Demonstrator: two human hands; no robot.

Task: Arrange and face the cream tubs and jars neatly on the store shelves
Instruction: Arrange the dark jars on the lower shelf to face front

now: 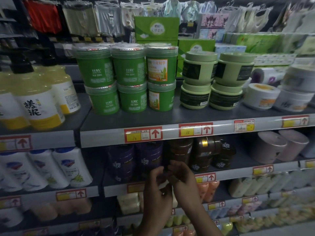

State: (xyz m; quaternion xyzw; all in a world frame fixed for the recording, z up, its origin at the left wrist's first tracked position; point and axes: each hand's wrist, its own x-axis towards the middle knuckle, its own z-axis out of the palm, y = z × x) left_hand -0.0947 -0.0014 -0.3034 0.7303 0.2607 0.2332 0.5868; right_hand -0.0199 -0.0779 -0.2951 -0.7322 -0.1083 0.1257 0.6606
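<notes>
Head view is blurring toward its edges, and the dim light is making the lower shelf (247, 161) hard to read. The purple tubs (122, 160) and brown jars (202, 150) standing there are showing only faint labels, and their tops are hiding behind the price rail of the upper shelf (170, 120). One brown jar at the right of that group is leaning. The white jars (262, 96) at the far right are smearing out of focus, and the yellow bottles (39, 103) on the left are being cut off by the frame. Rows of goods further down are too blurred to name.

On the upper shelf the green tubs (129, 70) are standing in stacks of two, three stacks side by side. The right stack is showing orange labels, the others white print. Just beside them, the pale green jars (199, 68) are also sitting two high, their dark labels turning partly to the side.

Both hands are meeting in front of the lower shelf's edge, below the purple tubs and brown jars. The left hand (157, 183) and right hand (184, 178) are curling their fingers toward each other and touching. Something small and dark is showing between them, but I cannot tell whether either hand is pinching it.
</notes>
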